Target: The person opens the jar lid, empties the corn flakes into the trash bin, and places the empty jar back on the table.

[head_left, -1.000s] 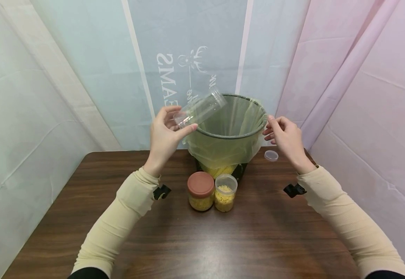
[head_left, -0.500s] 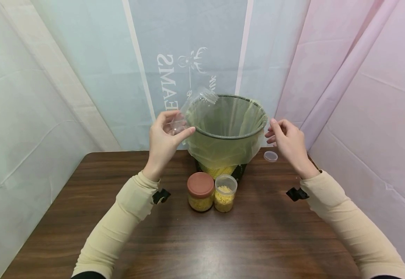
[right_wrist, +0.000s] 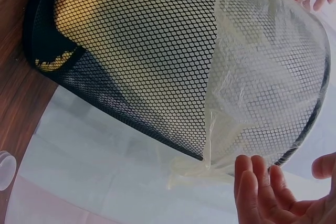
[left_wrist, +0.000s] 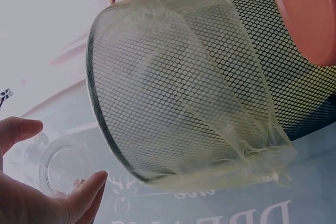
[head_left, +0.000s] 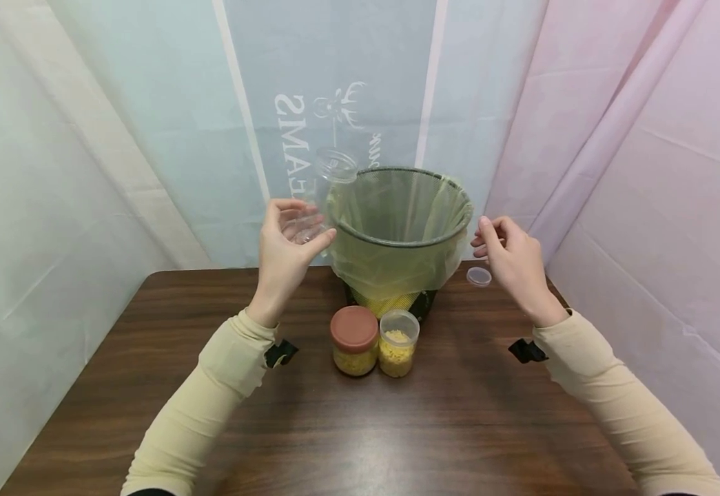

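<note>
My left hand [head_left: 282, 258] grips a clear plastic jar [head_left: 337, 169] near its bottom, between thumb and fingers. The jar tilts slightly leftward, its open mouth up, beside the left rim of a mesh bin [head_left: 409, 242]. In the left wrist view, the jar's round base [left_wrist: 65, 169] shows between thumb and fingers. A pale yellow-green bag [head_left: 397, 269] lines the bin and folds down over its rim. By the right rim, my right hand [head_left: 511, 255] hangs with loosely curled fingers, holding nothing; the right wrist view shows its fingertips [right_wrist: 257, 163] close to the bag.
In front of the bin stand a jar with a reddish-brown lid [head_left: 353, 329] and a lidless clear jar with yellow bits [head_left: 397, 351], side by side. A small clear lid [head_left: 479, 277] lies on the wooden table [head_left: 459, 427] below my right hand. Curtains surround the table.
The clear jar has swung from leaning rightward over the bin to nearly upright, and my left hand has shifted slightly left and down. My right hand has drawn a little away from the rim.
</note>
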Action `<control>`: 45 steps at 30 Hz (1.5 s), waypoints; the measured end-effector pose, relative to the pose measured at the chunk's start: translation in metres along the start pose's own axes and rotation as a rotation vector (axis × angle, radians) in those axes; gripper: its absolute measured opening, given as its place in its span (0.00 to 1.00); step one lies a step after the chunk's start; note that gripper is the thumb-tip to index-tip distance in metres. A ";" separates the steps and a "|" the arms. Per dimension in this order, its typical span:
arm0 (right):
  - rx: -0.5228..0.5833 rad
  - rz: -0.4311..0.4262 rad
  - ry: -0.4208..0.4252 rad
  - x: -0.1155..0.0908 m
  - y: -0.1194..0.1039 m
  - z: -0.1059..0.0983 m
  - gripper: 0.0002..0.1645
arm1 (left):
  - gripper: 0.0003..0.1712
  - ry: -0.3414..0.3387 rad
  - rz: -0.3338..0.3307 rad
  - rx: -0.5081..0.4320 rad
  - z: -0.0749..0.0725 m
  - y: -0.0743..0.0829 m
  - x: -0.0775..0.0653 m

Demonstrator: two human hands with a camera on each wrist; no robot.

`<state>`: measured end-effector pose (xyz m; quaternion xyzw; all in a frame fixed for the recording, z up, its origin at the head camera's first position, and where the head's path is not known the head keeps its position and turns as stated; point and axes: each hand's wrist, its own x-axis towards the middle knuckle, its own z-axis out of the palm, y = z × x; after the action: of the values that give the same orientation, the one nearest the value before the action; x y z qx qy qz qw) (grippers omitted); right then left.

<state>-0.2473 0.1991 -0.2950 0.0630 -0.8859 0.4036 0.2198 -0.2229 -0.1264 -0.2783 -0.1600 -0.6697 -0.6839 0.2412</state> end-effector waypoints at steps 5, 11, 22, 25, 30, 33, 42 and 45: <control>-0.020 -0.006 -0.011 -0.002 0.000 0.000 0.30 | 0.32 0.013 0.006 0.022 -0.002 0.000 0.001; -0.083 -0.012 -0.020 -0.006 0.004 0.000 0.32 | 0.31 0.011 0.016 0.055 -0.004 -0.004 0.001; -0.146 0.023 -0.092 -0.013 0.016 0.008 0.35 | 0.29 0.028 -0.038 0.092 -0.009 -0.016 -0.010; -0.152 0.038 -0.111 -0.014 0.018 0.008 0.36 | 0.30 0.030 -0.047 0.065 -0.010 -0.019 -0.012; -0.148 0.044 -0.114 -0.016 0.023 0.010 0.36 | 0.31 0.035 -0.063 0.061 -0.012 -0.022 -0.013; -0.138 0.039 -0.120 -0.018 0.027 0.011 0.33 | 0.31 0.040 -0.085 0.081 -0.012 -0.020 -0.016; -0.126 0.039 -0.133 -0.022 0.037 0.016 0.34 | 0.29 0.051 -0.075 0.161 -0.008 0.001 -0.025; -0.126 0.036 -0.134 -0.024 0.042 0.019 0.33 | 0.28 0.047 -0.068 0.179 -0.009 0.001 -0.026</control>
<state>-0.2446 0.2117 -0.3449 0.0599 -0.9233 0.3456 0.1565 -0.2001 -0.1321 -0.2923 -0.0988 -0.7271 -0.6329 0.2469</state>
